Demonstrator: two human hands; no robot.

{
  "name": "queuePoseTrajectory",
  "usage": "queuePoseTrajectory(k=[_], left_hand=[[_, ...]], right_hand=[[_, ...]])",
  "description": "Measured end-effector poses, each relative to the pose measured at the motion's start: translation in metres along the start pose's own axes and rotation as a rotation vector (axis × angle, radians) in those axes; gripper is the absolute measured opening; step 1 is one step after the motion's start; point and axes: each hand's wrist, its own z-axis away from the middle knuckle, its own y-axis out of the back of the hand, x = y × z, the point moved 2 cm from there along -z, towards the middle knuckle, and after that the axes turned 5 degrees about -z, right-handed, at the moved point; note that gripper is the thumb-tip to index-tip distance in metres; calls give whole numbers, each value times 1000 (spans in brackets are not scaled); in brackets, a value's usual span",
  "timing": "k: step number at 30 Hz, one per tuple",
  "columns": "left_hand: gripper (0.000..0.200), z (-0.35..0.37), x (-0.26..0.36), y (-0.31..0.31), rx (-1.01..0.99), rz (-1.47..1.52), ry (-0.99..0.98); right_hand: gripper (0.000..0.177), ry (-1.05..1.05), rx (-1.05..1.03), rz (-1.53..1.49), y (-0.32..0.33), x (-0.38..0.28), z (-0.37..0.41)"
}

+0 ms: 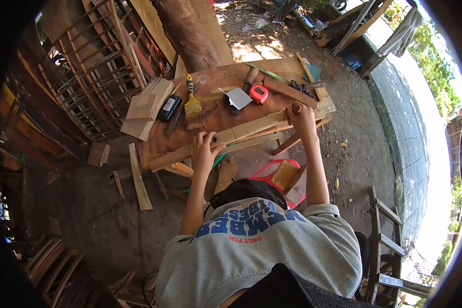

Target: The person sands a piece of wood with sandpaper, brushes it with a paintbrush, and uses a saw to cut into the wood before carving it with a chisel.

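A long pale wooden bar (249,129) lies along the near edge of the workbench (220,84), with short dark marks across its face. The fingers of my left hand (204,150) are bent over the bar left of its middle, beside a dark round spot. Toward the bar's right end, my right hand (304,122) is closed in a fist. A brown rounded wooden piece (296,109) shows at the top of that fist; the rest of it is hidden. Behind the bar lie a red tape measure (258,94), a white sheet (238,98) and a paintbrush (193,108) with a yellow handle.
Wood blocks (148,108) and a black case (169,108) sit on the bench's left side. A tree trunk (187,33) rises behind it. Wood offcuts (140,177) and a red plastic stool (280,167) are below. A wooden frame (387,241) stands at right.
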Motion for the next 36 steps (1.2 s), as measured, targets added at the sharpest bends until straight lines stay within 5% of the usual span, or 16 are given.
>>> queuePoseTrajectory(k=[1, 5, 9, 11, 13, 15, 16, 18, 23, 26, 29, 31, 36], left_hand=[[53, 1, 2, 1, 5, 3, -1], [53, 0, 2, 2, 5, -14, -1], [53, 2, -4, -2, 26, -25, -44], [53, 1, -1, 0, 28, -27, -40], [52, 1, 1, 1, 17, -18, -28], [53, 0, 1, 1, 16, 34, -11], [53, 0, 3, 3, 19, 30, -2], [53, 0, 2, 2, 6, 9, -1], [52, 0, 0, -1, 20, -34, -18], [51, 2, -3, -3, 49, -52, -47], [52, 1, 1, 0, 29, -37, -25], [52, 2, 0, -2, 36, -35, -21], [51, -1, 1, -4, 76, -60, -24]], right_hand=[[17, 83, 86, 83, -7, -3, -1], [12, 264, -134, 115, -64, -71, 33], [15, 389, -396, -163, -97, -119, 67], [24, 245, -425, -385, -78, -104, 56], [25, 19, -385, -459, -59, -59, 38], [25, 72, -212, -248, -21, -24, 15], [25, 42, -91, -376, -11, -8, 8], [16, 64, 64, 3, 0, 8, 2], [13, 262, -90, 294, -72, -59, 55], [12, 419, -201, 18, -87, -106, 83], [28, 174, -323, -390, -58, -84, 59], [28, -9, -273, -349, -38, -41, 34], [25, 75, 39, -34, 4, 3, 11]])
